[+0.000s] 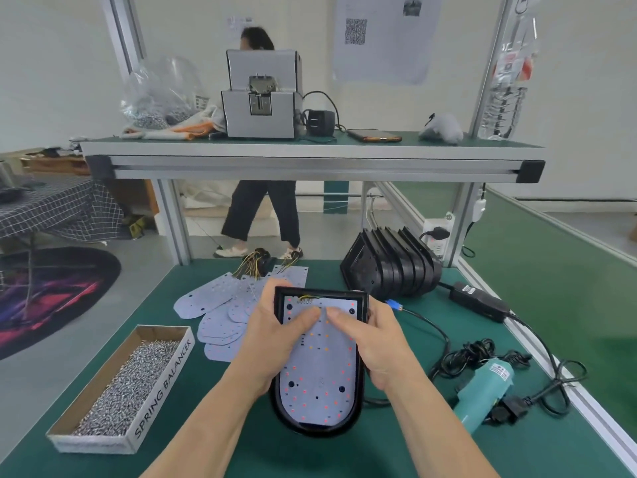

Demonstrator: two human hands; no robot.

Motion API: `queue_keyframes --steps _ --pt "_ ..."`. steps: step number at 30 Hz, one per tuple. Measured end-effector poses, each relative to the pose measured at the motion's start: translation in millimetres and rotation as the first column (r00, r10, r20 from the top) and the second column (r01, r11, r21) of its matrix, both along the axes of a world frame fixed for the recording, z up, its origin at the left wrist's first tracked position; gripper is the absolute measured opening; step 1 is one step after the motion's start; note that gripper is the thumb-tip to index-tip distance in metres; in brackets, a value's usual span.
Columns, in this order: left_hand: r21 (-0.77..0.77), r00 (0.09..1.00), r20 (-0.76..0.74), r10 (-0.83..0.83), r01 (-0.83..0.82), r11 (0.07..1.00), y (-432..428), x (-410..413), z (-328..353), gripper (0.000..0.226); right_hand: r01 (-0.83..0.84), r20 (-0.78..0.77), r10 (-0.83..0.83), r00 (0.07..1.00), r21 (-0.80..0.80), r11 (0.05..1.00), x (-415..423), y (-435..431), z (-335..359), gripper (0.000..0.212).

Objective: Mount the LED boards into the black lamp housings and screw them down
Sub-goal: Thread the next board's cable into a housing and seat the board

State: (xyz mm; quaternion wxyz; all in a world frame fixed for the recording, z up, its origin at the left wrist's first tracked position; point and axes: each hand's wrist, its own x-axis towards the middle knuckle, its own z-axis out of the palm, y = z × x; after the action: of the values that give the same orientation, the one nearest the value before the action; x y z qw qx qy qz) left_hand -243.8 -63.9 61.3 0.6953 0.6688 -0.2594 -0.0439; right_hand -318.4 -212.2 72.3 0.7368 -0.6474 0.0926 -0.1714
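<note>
A black lamp housing [360, 381] is held tilted above the green bench in the middle of the head view. A white LED board [319, 374] with red and orange dots lies inside it. My left hand [275, 336] grips the housing's left side, thumb pressing on the board's upper part. My right hand [375, 343] grips the right side, thumb also on the board. A fan of loose LED boards [213, 305] with yellow wires lies behind and to the left. A stack of empty black housings [393, 267] stands at the back right.
A cardboard box of screws [120, 388] marked SPRING BALANCER sits at the front left. A teal electric screwdriver [486, 391] with tangled black cable lies at the right, a black power adapter [479, 301] behind it. An overhead shelf carries a screw feeder [262, 98]. A person walks behind the bench.
</note>
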Motion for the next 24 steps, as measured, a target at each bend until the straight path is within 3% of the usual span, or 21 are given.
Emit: queue_keyframes --steps 6,11,19,24 --pt "0.012 0.997 -0.065 0.041 -0.041 0.999 -2.6 1.0 -14.7 0.029 -0.024 -0.049 0.025 0.999 0.016 1.0 5.7 -2.1 -14.7 0.025" --pt "-0.028 0.969 -0.237 0.073 -0.082 0.996 -4.2 5.7 -22.9 0.03 -0.062 -0.074 0.064 0.995 0.035 0.997 10.9 -1.7 -32.9 0.031" --pt "0.074 0.945 -0.321 0.054 -0.032 0.997 4.4 13.2 -47.0 0.027 -0.004 -0.206 -0.04 0.978 -0.208 0.978 19.6 -3.3 -64.5 0.021" --pt "0.156 0.927 -0.361 0.104 -0.05 0.987 7.0 13.3 -62.7 0.032 0.06 -0.247 -0.159 0.956 -0.367 0.928 24.0 0.0 -82.2 0.044"
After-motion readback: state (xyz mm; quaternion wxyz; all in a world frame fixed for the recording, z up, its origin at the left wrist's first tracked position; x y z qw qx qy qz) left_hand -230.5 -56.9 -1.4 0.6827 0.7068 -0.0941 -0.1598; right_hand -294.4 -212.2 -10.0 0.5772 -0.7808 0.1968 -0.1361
